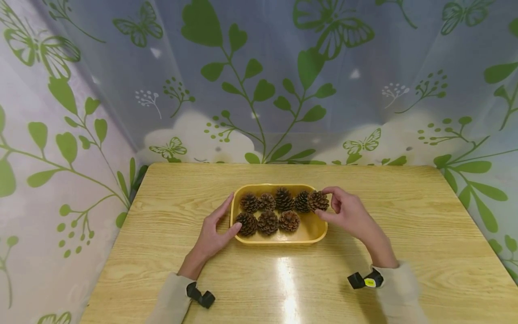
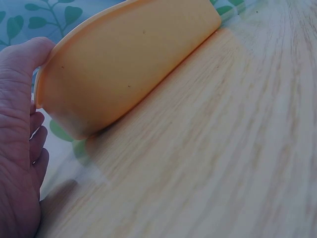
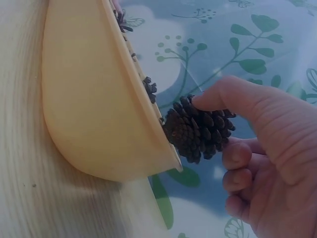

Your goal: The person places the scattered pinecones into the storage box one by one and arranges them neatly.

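Note:
A yellow plastic basin [image 1: 309,234] stands on the table with several brown pine cones in it, set in two rough rows. My left hand [image 1: 212,231] grips its left end, thumb over the rim and fingers along the outer wall. In the left wrist view, that hand [image 2: 20,129] has its thumb at the rim and its other fingers bent below. Between thumb and fingers, my right hand [image 1: 350,213] pinches a pine cone [image 1: 318,200] at the back right corner. The right wrist view shows this pine cone [image 3: 198,130] at rim height, beside the basin's wall [image 3: 94,99].
The basin rests on a light wooden table [image 1: 162,252] near its back edge. Behind and to the left hangs a curtain [image 1: 259,81] printed with green leaves and butterflies. Black straps with small cameras [image 1: 200,294] sit on both wrists.

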Action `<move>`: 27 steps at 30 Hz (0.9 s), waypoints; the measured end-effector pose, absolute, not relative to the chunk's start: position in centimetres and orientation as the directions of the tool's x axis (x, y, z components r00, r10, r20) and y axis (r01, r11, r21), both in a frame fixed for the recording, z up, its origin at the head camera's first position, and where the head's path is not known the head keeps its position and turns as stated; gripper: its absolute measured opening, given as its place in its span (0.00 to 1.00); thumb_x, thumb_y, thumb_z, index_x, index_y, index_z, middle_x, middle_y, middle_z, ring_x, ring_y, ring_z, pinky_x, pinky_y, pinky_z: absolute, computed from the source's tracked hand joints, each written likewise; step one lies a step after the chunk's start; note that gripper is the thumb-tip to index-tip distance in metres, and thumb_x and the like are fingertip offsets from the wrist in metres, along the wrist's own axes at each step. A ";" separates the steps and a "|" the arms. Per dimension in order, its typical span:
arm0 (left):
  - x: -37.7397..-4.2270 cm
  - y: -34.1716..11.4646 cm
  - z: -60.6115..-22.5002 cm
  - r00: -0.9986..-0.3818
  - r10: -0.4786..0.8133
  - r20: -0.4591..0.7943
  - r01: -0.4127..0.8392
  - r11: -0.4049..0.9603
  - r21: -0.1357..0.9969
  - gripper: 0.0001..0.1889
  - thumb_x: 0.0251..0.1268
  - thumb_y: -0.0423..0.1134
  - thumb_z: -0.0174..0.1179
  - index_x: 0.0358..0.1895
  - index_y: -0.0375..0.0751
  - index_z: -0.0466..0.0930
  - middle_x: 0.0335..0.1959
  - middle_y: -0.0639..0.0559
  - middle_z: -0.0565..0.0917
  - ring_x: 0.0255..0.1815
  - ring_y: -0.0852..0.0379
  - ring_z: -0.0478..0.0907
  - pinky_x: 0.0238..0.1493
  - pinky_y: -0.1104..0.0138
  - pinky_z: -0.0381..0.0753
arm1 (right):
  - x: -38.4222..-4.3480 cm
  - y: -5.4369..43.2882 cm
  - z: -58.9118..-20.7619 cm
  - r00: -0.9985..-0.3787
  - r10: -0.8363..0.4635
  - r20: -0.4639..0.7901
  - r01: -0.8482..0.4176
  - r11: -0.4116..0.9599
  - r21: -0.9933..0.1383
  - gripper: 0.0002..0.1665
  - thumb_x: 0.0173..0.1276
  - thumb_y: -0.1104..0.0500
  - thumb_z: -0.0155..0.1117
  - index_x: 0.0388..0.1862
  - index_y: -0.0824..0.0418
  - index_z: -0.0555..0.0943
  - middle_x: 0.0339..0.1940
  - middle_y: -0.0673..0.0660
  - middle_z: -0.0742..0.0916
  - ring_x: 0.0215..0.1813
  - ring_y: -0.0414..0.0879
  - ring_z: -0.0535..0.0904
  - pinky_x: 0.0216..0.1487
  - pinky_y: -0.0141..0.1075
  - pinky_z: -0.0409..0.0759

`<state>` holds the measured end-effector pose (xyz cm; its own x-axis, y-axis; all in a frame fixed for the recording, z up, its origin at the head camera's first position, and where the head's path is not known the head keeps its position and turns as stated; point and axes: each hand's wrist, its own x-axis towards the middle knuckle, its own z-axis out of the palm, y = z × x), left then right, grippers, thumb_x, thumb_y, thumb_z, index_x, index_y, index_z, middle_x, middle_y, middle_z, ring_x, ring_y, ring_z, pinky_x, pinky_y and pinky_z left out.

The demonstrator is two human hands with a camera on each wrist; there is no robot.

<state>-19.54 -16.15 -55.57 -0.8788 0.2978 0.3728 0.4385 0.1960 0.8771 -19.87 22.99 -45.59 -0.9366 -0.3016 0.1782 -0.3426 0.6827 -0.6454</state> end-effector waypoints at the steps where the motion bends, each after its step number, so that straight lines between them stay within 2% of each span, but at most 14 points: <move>1: -19.6 -16.2 -55.6 -0.879 0.299 0.371 0.437 0.195 0.878 0.43 0.68 0.31 0.66 0.84 0.45 0.57 0.82 0.46 0.62 0.82 0.44 0.60 0.80 0.68 0.59 | -19.9 22.9 -45.6 -0.934 -0.311 0.177 -0.349 0.681 -0.643 0.30 0.64 0.57 0.79 0.61 0.67 0.80 0.21 0.48 0.73 0.24 0.40 0.66 0.32 0.35 0.72; 8: -19.5 -16.2 -55.4 -0.882 0.303 0.360 0.427 0.194 0.883 0.42 0.70 0.35 0.66 0.84 0.49 0.57 0.83 0.50 0.62 0.83 0.48 0.59 0.81 0.65 0.59 | -19.9 22.5 -46.1 -0.922 -0.358 0.146 -0.364 0.679 -0.637 0.28 0.65 0.56 0.79 0.60 0.66 0.81 0.20 0.47 0.72 0.22 0.38 0.64 0.28 0.33 0.69; 13: -19.5 -16.2 -55.5 -0.882 0.301 0.363 0.430 0.196 0.881 0.43 0.70 0.33 0.66 0.84 0.49 0.57 0.83 0.50 0.62 0.83 0.48 0.59 0.81 0.66 0.59 | -19.7 22.1 -46.0 -0.914 -0.391 0.106 -0.367 0.687 -0.627 0.29 0.65 0.56 0.78 0.60 0.67 0.81 0.19 0.47 0.73 0.21 0.37 0.64 0.24 0.32 0.67; 19: -19.5 -16.1 -55.2 -0.880 0.301 0.366 0.432 0.192 0.881 0.43 0.67 0.27 0.65 0.84 0.41 0.56 0.82 0.42 0.62 0.82 0.42 0.58 0.80 0.68 0.58 | -19.6 21.5 -46.2 -0.905 -0.413 0.100 -0.384 0.694 -0.608 0.30 0.64 0.55 0.79 0.61 0.68 0.82 0.18 0.46 0.73 0.20 0.36 0.63 0.23 0.31 0.65; 27: -18.2 -15.6 -51.9 -0.881 0.309 0.358 0.427 0.195 0.883 0.41 0.67 0.26 0.65 0.81 0.30 0.58 0.80 0.32 0.63 0.81 0.37 0.60 0.79 0.69 0.60 | -19.6 20.9 -46.4 -0.893 -0.428 0.142 -0.429 0.714 -0.553 0.29 0.62 0.55 0.80 0.58 0.68 0.84 0.17 0.45 0.70 0.20 0.37 0.61 0.25 0.32 0.63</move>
<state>-18.20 -15.61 -51.86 -0.8813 0.3090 0.3576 0.4266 0.1949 0.8832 -19.61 20.86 -46.35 -0.8928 -0.4276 0.1415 -0.4295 0.7136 -0.5535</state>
